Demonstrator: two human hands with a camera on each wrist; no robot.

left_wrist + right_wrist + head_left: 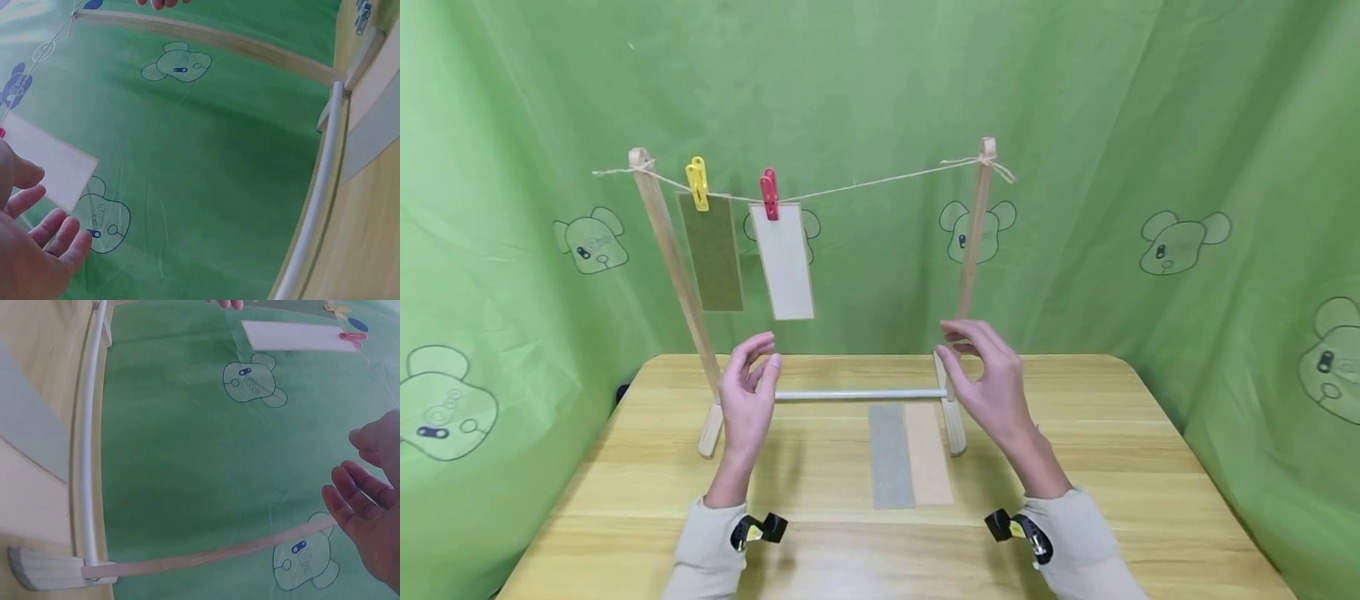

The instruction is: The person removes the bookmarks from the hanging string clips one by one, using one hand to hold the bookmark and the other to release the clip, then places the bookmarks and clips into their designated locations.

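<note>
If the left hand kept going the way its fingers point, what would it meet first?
Probably the white card hanging from the red peg; the left hand points up toward it, though depth is unclear.

There is open room under the string [865, 185] on the right side. On the left, the green card [712, 252] and white card [784, 261] hang in the way. The white bar [859, 394] blocks low down.
</note>
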